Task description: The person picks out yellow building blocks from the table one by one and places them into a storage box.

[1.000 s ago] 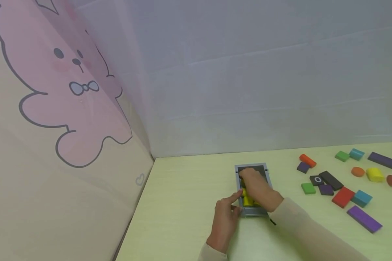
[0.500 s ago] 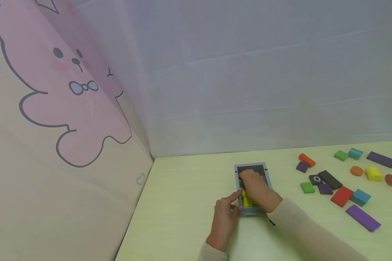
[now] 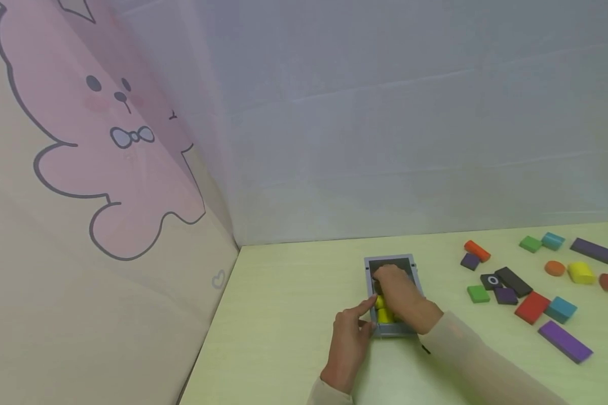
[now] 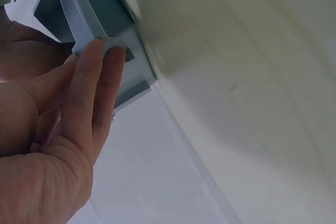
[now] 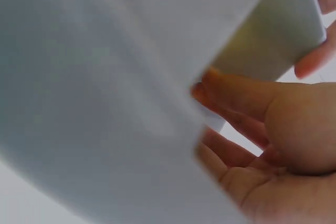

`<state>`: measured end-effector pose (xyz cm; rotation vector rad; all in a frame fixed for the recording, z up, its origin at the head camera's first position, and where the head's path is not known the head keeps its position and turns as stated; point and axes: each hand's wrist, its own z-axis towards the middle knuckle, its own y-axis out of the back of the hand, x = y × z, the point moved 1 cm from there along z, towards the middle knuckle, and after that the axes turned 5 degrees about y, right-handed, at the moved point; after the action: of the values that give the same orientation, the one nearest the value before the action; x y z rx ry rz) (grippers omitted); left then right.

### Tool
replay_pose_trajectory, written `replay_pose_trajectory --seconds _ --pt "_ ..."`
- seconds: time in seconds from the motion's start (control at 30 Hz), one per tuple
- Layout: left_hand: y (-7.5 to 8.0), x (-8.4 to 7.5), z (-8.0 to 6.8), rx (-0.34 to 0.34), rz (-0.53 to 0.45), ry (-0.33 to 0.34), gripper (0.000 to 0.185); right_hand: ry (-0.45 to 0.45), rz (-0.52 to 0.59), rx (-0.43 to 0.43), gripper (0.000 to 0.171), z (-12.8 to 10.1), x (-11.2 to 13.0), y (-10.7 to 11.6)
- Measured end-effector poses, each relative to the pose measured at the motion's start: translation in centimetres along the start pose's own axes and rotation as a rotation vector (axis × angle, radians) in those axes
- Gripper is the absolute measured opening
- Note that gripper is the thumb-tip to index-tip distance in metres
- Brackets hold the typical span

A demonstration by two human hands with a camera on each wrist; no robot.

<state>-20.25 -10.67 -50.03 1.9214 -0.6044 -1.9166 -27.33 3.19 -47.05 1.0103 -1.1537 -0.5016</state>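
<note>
A small grey tray [image 3: 390, 259] lies on the pale green table [image 3: 284, 315], with yellow blocks [image 3: 383, 310] in its near half. My right hand [image 3: 400, 292] lies palm down over the tray, its fingers reaching into the dark far half and hiding most of what is inside. In the right wrist view a pale sleeve covers most of the frame, and the right hand [image 5: 262, 129] shows a bare palm with nothing in it. My left hand [image 3: 354, 329] rests at the tray's left wall. Its straight fingers [image 4: 94, 93] lie flat against the grey tray [image 4: 94, 14] near a corner.
Loose coloured blocks are scattered at the right: a red one [image 3: 532, 305], a long purple one [image 3: 564, 340], a yellow one [image 3: 581, 272], a black one [image 3: 513, 280], a green one [image 3: 478, 293]. A pink bunny wall [image 3: 106, 140] closes the left side.
Hardly anything differs. Both hands stay at the tray; the right hand's fingers shift only slightly inside it.
</note>
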Motion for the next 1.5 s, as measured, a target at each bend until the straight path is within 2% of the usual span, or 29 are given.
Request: replay_pose_trajectory --seconds 0.17,0.33,0.43,0.67,0.9,1.03,1.27,1.5 --pt "0.1 -0.1 -0.1 0.004 -0.002 0.005 0.059 0.024 0.040 -0.050 0.023 -0.5 -0.2 1.0" --pt "0.1 -0.2 -0.1 0.002 -0.005 0.008 0.059 0.006 0.078 -0.064 0.024 -0.8 -0.4 2.1" --pt "0.1 -0.2 -0.1 0.000 -0.004 0.009 0.058 -0.010 0.078 -0.078 0.024 -1.2 -0.5 2.7" --pt "0.1 -0.1 -0.2 -0.001 -0.006 0.007 0.057 0.032 0.056 -0.138 0.023 -1.9 -0.8 4.2" --pt "0.0 -0.1 0.0 0.006 -0.004 0.046 0.058 0.064 0.048 -0.220 0.022 -2.4 -1.5 5.8" --pt "-0.1 -0.2 0.0 0.000 0.000 0.041 0.058 0.035 0.040 -0.249 0.023 -2.9 -2.2 6.7" --pt "0.0 -0.2 -0.1 -0.006 0.005 0.032 0.057 0.035 -0.023 -0.305 0.025 -3.8 -4.6 7.7" --pt "-0.2 -0.1 -0.1 -0.002 0.003 0.037 0.058 0.003 -0.019 -0.309 0.026 -4.6 -6.5 8.0"
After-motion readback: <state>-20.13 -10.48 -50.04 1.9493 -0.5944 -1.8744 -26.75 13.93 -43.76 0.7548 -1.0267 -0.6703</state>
